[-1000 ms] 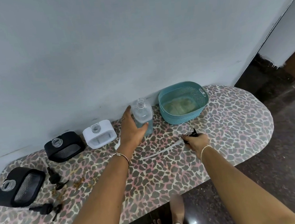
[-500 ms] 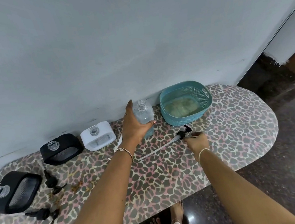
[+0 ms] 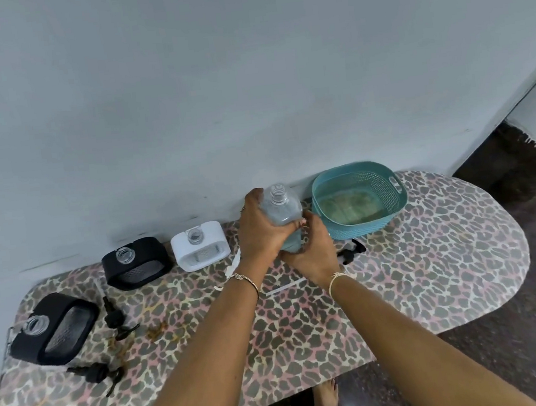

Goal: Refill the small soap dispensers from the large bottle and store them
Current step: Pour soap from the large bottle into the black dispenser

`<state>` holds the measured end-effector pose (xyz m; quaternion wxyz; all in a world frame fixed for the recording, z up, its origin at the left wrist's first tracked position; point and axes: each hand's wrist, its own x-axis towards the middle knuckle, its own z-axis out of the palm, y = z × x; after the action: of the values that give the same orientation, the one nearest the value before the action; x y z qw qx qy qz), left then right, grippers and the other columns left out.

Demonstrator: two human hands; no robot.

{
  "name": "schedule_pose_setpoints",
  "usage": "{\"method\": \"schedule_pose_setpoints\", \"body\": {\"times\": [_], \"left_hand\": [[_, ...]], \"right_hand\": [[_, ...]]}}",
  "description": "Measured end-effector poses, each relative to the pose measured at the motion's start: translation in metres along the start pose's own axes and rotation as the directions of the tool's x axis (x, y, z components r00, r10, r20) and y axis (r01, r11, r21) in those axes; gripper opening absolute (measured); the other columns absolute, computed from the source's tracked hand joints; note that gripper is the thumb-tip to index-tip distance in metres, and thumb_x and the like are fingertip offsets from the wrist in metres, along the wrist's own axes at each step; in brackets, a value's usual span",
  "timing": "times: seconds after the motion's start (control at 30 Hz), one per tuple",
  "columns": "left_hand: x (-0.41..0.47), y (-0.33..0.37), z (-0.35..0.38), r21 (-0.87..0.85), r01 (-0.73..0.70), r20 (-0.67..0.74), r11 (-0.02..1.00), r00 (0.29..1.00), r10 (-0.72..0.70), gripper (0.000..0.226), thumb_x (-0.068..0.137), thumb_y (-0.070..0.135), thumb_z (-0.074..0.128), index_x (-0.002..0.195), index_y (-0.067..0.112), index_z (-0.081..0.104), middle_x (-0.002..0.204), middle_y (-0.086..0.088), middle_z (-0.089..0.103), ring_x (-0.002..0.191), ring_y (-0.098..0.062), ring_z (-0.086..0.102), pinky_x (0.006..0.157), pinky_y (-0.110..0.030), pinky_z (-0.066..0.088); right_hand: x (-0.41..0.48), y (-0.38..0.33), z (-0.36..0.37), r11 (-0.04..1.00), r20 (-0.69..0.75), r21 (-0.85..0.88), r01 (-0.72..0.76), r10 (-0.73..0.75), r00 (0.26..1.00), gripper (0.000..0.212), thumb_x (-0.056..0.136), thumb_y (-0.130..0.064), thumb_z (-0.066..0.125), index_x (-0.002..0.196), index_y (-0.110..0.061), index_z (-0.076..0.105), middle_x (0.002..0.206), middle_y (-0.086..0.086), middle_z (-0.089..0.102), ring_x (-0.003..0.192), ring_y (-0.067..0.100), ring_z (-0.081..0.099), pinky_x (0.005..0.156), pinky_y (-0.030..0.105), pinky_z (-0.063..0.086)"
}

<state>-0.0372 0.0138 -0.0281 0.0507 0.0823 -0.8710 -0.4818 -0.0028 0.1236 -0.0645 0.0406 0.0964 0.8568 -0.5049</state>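
Gripping the large bottle (image 3: 283, 216) with both hands, you hold it at the back of the leopard-print table (image 3: 434, 267), near the wall. Your left hand (image 3: 260, 233) wraps the bottle's left side, fingers curled round its front. Your right hand (image 3: 312, 248) cups it lower down, closed around the base. The bottle stands close to upright, its long axis vertical, its open neck uppermost and uncapped. Whether its base rests on the table or is lifted just off it, you cannot tell, as your hands hide it.

The dispensers to be filled all lie to your left. The white dispenser (image 3: 199, 245) is nearest, just beside your left hand, its round opening facing up. A black dispenser (image 3: 136, 263) sits beyond it, and a second black dispenser (image 3: 52, 329) lies farther left, toward the table's near edge. So the pour probably calls for a move leftward, tipping the neck that way.

The bottle's black pump (image 3: 350, 251) lies on the table just right of your right hand. The teal basket (image 3: 360, 202) stands just right of the bottle.
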Motion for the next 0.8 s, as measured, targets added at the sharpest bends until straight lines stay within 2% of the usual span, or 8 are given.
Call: {"method": "schedule_pose_setpoints", "body": {"times": [0.1,0.17,0.3,0.5,0.6,0.7,0.8], "left_hand": [[-0.008,0.007,-0.011,0.008,0.002,-0.035,1.000,0.999,-0.001,0.090,0.047,0.047,0.092,0.119,0.022,0.045,0.115,0.004,0.060,0.103,-0.015,0.060,0.084,-0.031,0.051],[-0.016,0.011,-0.018,0.016,0.001,-0.055,1.000,0.998,0.000,0.090,0.046,0.050,0.091,0.118,0.023,0.045,0.114,0.005,0.061,0.102,-0.014,0.060,0.083,-0.032,0.052],[-0.030,0.016,-0.029,0.034,0.022,-0.103,0.999,0.995,-0.018,0.092,0.043,0.058,0.089,0.117,0.027,0.044,0.113,0.009,0.061,0.103,-0.013,0.061,0.082,-0.034,0.054],[-0.047,0.018,-0.046,0.028,0.050,-0.134,0.998,0.990,-0.045,0.092,0.044,0.062,0.086,0.118,0.032,0.040,0.114,0.014,0.060,0.102,-0.008,0.059,0.078,-0.029,0.053],[-0.053,0.014,-0.054,0.000,0.035,-0.150,0.999,0.988,-0.035,0.093,0.047,0.060,0.087,0.122,0.031,0.040,0.117,0.013,0.059,0.105,-0.009,0.059,0.084,-0.034,0.054],[-0.059,0.009,-0.065,-0.015,0.020,-0.175,1.000,0.984,-0.022,0.099,0.048,0.066,0.082,0.129,0.032,0.037,0.124,0.012,0.057,0.111,-0.010,0.058,0.090,-0.039,0.053],[-0.065,0.001,-0.080,-0.048,0.027,-0.174,0.999,0.984,-0.035,0.103,0.048,0.068,0.081,0.133,0.031,0.036,0.130,0.011,0.054,0.116,-0.011,0.055,0.095,-0.040,0.050]], "right_hand": [[-0.004,-0.014,0.007,0.999,-0.045,0.049,0.010,-0.008,0.999,0.091,0.049,-0.044,0.080,0.129,-0.023,0.041,0.114,-0.006,0.060,0.105,0.014,0.060,0.089,0.034,0.052],[-0.006,-0.022,0.010,0.998,-0.074,0.059,0.022,-0.018,0.997,0.081,0.055,-0.033,0.083,0.125,-0.020,0.044,0.109,-0.005,0.062,0.100,0.015,0.061,0.085,0.030,0.051],[-0.013,-0.037,0.015,0.999,-0.135,0.033,0.029,-0.025,0.990,0.061,0.069,-0.019,0.080,0.120,-0.013,0.048,0.093,-0.013,0.052,0.089,0.009,0.054,0.072,0.015,0.037],[-0.025,-0.053,0.021,0.998,-0.169,0.053,0.016,-0.007,0.986,0.049,0.074,-0.021,0.076,0.117,-0.016,0.053,0.095,-0.006,0.056,0.084,0.011,0.051,0.075,0.021,0.040],[-0.029,-0.058,0.025,0.999,-0.163,0.044,0.010,-0.003,0.987,0.044,0.077,-0.022,0.075,0.115,-0.016,0.054,0.090,-0.009,0.054,0.084,0.013,0.053,0.073,0.024,0.043],[-0.036,-0.065,0.033,0.998,-0.167,0.068,0.019,-0.007,0.986,0.041,0.078,-0.025,0.073,0.114,-0.016,0.055,0.091,-0.009,0.056,0.088,0.016,0.058,0.078,0.030,0.049],[-0.046,-0.075,0.043,0.996,-0.142,0.078,0.043,-0.032,0.989,0.039,0.079,-0.022,0.072,0.114,-0.015,0.055,0.090,-0.008,0.055,0.084,0.014,0.053,0.073,0.025,0.041]]}}
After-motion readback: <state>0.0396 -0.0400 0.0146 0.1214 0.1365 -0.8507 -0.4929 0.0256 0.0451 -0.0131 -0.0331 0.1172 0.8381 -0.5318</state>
